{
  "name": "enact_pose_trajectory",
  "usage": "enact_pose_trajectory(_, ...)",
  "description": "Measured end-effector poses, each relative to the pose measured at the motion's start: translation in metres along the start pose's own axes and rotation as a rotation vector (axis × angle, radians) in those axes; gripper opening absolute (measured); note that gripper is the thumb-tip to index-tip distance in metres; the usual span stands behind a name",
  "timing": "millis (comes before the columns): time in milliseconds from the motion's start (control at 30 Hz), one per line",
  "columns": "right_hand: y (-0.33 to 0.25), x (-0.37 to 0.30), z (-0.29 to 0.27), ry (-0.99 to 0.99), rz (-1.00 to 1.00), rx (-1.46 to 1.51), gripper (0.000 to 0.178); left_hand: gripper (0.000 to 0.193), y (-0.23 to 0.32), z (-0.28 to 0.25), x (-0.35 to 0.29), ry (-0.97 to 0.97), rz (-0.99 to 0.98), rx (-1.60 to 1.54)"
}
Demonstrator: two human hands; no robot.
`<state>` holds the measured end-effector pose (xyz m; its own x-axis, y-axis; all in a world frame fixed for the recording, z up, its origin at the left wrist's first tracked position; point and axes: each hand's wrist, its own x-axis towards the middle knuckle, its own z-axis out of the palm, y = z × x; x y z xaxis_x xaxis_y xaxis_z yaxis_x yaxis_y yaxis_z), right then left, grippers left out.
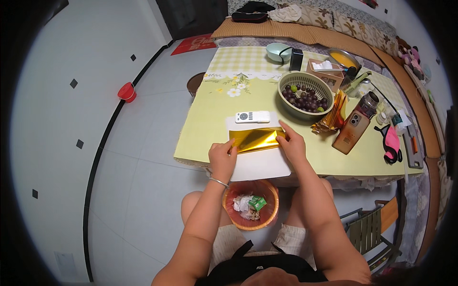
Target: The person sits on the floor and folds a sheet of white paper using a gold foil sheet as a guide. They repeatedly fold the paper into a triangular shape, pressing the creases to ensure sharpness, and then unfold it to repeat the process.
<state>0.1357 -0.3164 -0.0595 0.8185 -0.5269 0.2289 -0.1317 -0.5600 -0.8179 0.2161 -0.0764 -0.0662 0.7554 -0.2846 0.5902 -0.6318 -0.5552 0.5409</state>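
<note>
A shiny gold foil sheet (256, 139) lies over a white paper sheet (260, 166) at the table's near edge. My left hand (223, 157) pinches the foil's left end, thumb and fingers closed on it. At the opposite end, my right hand (292, 142) grips the foil between thumb and fingers. Just beyond the foil rests a white remote control (252, 117). More crumpled gold foil (332, 114) is heaped to the right, beside a phone with an orange-brown back (351, 132).
A colander (305, 112) of dark grapes, a tissue box (326, 75), a bottle (367, 103) and a pink-and-black item (391, 144) crowd the table's right side. Below the near edge stands a waste bin (274, 209). A folding chair (365, 231) is at lower right.
</note>
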Motion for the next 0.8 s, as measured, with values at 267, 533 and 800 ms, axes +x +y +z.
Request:
enact_pose_trajectory(267,0.007,-0.001,0.007,0.06,-0.11,-0.078,0.016,0.012,-0.002,0.003,-0.001,0.029,0.062,0.076)
enact_pose_trajectory(533,0.007,0.0,0.006,0.032,-0.113,-0.111,0.014,0.013,-0.002,0.004,-0.003,0.021,0.074,0.134)
enact_pose_trajectory(800,0.002,-0.003,0.005,0.03,-0.141,-0.145,0.012,0.029,0.007,0.002,0.003,-0.148,0.245,0.012)
